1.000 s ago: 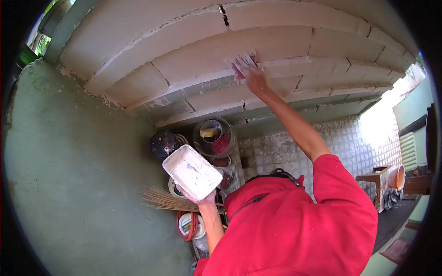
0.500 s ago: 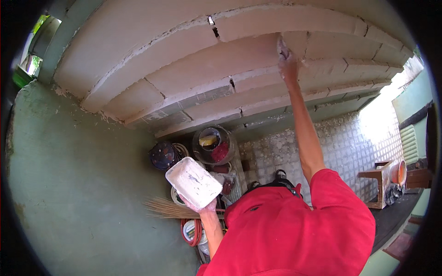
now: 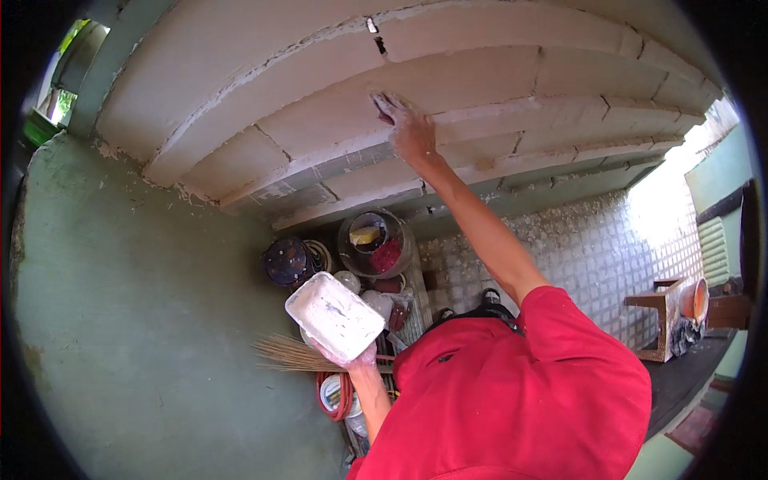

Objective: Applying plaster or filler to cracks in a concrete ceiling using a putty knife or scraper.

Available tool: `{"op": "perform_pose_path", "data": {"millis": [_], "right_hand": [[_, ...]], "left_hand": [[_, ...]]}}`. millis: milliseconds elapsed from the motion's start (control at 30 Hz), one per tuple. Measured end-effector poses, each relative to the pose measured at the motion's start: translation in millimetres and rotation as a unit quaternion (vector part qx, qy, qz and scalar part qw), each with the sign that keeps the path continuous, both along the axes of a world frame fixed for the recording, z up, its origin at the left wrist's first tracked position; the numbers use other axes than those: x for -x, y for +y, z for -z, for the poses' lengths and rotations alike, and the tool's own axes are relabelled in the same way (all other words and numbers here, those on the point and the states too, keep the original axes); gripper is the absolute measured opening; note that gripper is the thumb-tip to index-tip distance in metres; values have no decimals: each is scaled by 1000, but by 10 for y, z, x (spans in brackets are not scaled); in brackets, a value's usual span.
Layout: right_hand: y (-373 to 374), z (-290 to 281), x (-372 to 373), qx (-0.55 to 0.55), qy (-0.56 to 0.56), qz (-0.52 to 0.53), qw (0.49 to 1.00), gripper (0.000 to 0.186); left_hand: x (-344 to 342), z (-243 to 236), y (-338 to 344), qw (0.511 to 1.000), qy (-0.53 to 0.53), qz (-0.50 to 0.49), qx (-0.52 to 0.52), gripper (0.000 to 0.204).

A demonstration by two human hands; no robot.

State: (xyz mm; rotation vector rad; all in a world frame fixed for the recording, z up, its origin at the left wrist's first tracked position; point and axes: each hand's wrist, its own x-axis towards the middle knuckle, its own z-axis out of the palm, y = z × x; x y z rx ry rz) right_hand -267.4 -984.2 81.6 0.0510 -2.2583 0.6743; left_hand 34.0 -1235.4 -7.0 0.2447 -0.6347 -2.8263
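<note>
My left hand [image 3: 356,359] grips a shallow white rectangular tray [image 3: 302,307] from below and at its near edge. White paste with a few dark streaks coats the inside of the tray. Up ahead, my right hand [image 3: 413,132], its fingers smeared with white, is closed and pressed to the pale stepped surface [image 3: 472,80]. Something dark shows at its fingertips, too small to name. That surface is laid in long curved bands, with dark cracks and gaps at the joints.
Below the tray stand a large round tub [image 3: 406,240] with a yellow and a pink thing inside, a dark bucket [image 3: 286,262] and a stick broom [image 3: 280,353]. A green wall [image 3: 144,304] rises at left. A wooden stool [image 3: 662,320] with an orange-lined bucket [image 3: 694,302] stands right.
My right hand has swept left and a little down across the pale surface. My left hand and the tray have barely moved.
</note>
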Motion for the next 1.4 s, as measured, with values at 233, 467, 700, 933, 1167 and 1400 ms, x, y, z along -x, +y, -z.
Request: {"op": "perform_pose_path", "data": {"millis": [233, 467, 700, 933, 1167, 1400], "right_hand": [[372, -369, -356, 264, -44, -65, 961, 57], [257, -228, -31, 170, -31, 126, 977, 59], [-240, -26, 30, 1, 17, 64, 998, 56], [90, 285, -152, 614, -25, -241, 752, 28], [364, 292, -63, 891, 48, -154, 425, 24], [139, 173, 362, 913, -43, -82, 397, 21]], "left_hand": [[-66, -143, 86, 998, 14, 43, -41, 66], [-287, -12, 80, 1000, -24, 5, -19, 68], [-446, 14, -13, 1000, 2, 8, -5, 71], [-404, -154, 105, 999, -49, -5, -17, 71], [-326, -125, 175, 997, -66, 29, -21, 69], [-388, -79, 104, 997, -73, 15, -19, 72]]}}
